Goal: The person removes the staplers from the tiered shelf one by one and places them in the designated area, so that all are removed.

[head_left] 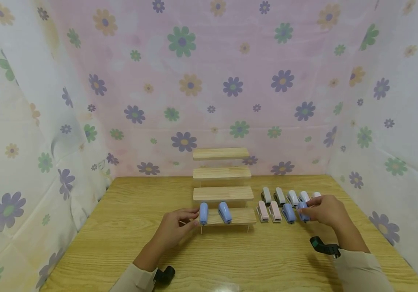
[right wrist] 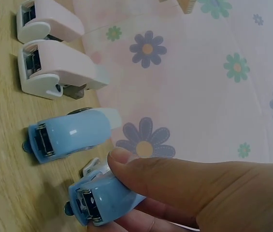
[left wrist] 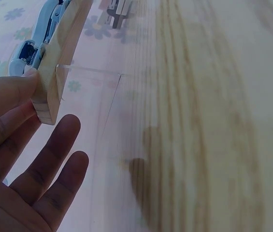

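Two blue mini staplers stand on the lowest wooden shelf (head_left: 209, 217), one at its left end (head_left: 203, 213), the other near its middle (head_left: 225, 212). My left hand (head_left: 175, 227) is at that left end. In the left wrist view its thumb touches the end stapler (left wrist: 29, 54) by the board edge, some fingertips are hidden behind the board, and two other fingers (left wrist: 61, 137) extend free. On the right, my right hand (head_left: 322, 210) pinches a blue mini stapler (right wrist: 108, 195) between thumb and fingers, low at the tabletop. Another blue stapler (right wrist: 71, 133) stands beside it.
Two pink staplers (head_left: 262, 211) stand left of the blue pair. Behind them is a row of grey (head_left: 266, 196) and white staplers (head_left: 292, 198), partly covered by my right hand. Three higher wooden shelves (head_left: 223, 194) rise behind the lowest one. Flowered cloth (head_left: 212, 113) encloses the table.
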The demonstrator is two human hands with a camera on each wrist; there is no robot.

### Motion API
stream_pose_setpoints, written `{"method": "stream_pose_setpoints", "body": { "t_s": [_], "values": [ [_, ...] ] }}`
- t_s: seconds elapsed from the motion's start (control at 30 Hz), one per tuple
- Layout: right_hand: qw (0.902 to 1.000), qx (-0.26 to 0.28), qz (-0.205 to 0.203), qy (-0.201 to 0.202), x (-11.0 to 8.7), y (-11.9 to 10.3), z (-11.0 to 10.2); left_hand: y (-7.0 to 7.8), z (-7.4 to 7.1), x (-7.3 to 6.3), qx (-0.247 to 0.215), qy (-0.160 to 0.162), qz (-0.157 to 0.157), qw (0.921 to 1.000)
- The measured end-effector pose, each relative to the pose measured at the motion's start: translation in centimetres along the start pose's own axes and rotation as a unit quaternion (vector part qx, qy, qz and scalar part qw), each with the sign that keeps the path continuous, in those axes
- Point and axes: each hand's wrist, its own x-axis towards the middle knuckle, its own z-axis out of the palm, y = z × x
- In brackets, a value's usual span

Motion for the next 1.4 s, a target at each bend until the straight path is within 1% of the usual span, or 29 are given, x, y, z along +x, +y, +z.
{"method": "stream_pose_setpoints", "body": {
  "t_s": [0.23, 0.6, 0.77, 0.93, 1.2, 1.4],
  "values": [
    [0.9999, 0.006, 0.009, -0.008, 0.5, 0.7, 0.5, 0.0, 0.0, 0.1, 0.002, 0.001, -0.002, 1.0],
    [1.0, 0.003, 0.009, 0.002, 0.7, 1.3, 0.8, 0.0, 0.0, 0.2, 0.004, 0.004, -0.001, 1.0],
    [0.9998, 0.015, 0.013, 0.002, 0.9, 1.6, 1.2, 0.0, 0.1, 0.1, 0.009, 0.003, -0.003, 1.0],
    [0.9996, 0.025, 0.015, 0.002, 0.8, 1.4, 1.3, -0.2, 0.1, 0.0, 0.009, 0.005, -0.009, 0.9999],
    [0.9998, 0.017, 0.012, 0.001, 0.2, 0.6, 0.9, -0.3, 0.1, 0.0, 0.013, 0.005, -0.009, 0.9999],
    [0.9999, 0.005, 0.012, 0.002, 0.1, 0.6, 0.7, -0.2, 0.1, 0.0, 0.012, 0.004, -0.009, 0.9999]
  ]
}}
